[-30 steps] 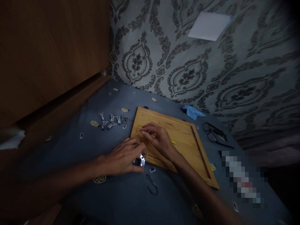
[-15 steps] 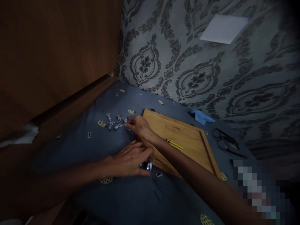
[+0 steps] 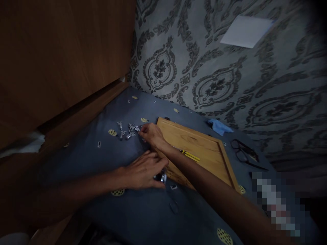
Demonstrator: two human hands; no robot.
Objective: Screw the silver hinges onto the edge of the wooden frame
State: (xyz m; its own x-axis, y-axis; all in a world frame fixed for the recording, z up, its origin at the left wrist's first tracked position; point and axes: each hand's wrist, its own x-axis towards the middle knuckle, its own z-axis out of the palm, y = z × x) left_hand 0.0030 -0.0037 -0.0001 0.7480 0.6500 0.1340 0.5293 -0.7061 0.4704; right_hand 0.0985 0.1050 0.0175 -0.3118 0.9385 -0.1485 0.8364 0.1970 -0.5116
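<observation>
Left hand (image 3: 147,170) holds a curved silver-metal fitting (image 3: 162,178); right hand (image 3: 152,135), grip unclear, meets angular silver-metal clips (image 3: 130,135) at its nine o'clock, probably light, rigid, edge-pinchable.

Wooden panel (image 3: 212,153): smooth, light-toned, visible grain, low-sheen finish. Hinges (image 3: 130,135), far left of panel: grey metal, glossy at the highlights. Metal fitting (image 3: 163,178), near left panel edge: bright, reflective. Yellow tool handles (image 3: 191,156): smooth, plastic in appearance. Bed cover (image 3: 84,173): matt, printed fabric. Blue cloth (image 3: 220,127), far right: crumpled, matt textile. Eyeglasses (image 3: 239,153), right: dark, smooth frame. Wallpaper (image 3: 214,88): patterned, matt. Sheet (image 3: 247,31): smooth white paper. Cabinet (image 3: 63,51), left: brown wood-grain, dull sheen.
</observation>
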